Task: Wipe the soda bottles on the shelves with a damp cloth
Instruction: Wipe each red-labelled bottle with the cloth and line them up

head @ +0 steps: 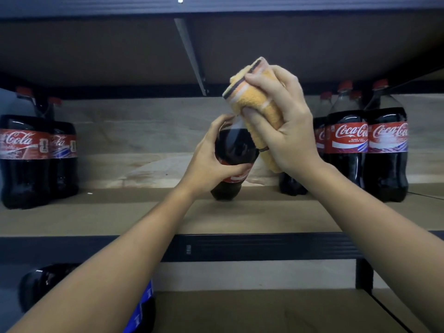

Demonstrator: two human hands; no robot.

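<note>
Yellow terry, striped at one end, is what the right hand is wrapped around: the cloth is gripped with the fingers curled over its top and the thumb pressed into its front, and it is laid against the neck and shoulder of a bottle. That bottle is tilted toward the camera, its base resting near the front edge of the shelf, about midway along it. It is held round the body by the left hand, whose fingers are curled about the dark plastic above the red label. At the right end of the shelf a cluster of upright cola bottles is seen, and two more are stood at the left end. On the shelf below, at the left, another dark bottle is partly shown.
</note>
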